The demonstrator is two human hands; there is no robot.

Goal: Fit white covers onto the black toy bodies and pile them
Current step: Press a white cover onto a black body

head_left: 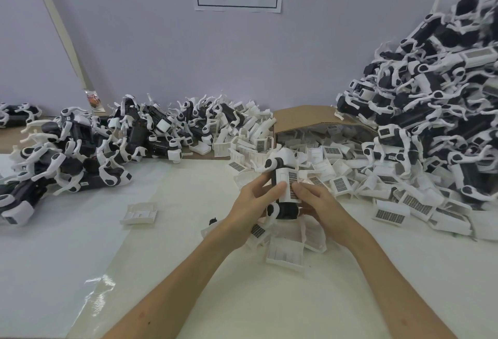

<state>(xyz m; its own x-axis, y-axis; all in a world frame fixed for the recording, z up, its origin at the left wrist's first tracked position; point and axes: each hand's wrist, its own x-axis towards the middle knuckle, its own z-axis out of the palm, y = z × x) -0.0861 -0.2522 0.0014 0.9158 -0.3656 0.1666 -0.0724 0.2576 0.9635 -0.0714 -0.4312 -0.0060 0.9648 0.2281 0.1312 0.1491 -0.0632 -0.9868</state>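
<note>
A black toy body (286,210) with white legs stands on end at the table's middle, held between both hands. A white cover (287,182) with a dark grille patch lies on its upper side. My left hand (249,213) grips the body from the left, thumb pressing on the cover. My right hand (322,205) grips it from the right, thumb also on the cover. Loose white covers (287,252) lie just below the hands.
A heap of black bodies without covers (89,147) fills the left. A tall pile of toys (436,106) rises at the right. An open cardboard box (301,119) spills covers (336,166) behind the hands. One cover (139,213) lies alone at the left.
</note>
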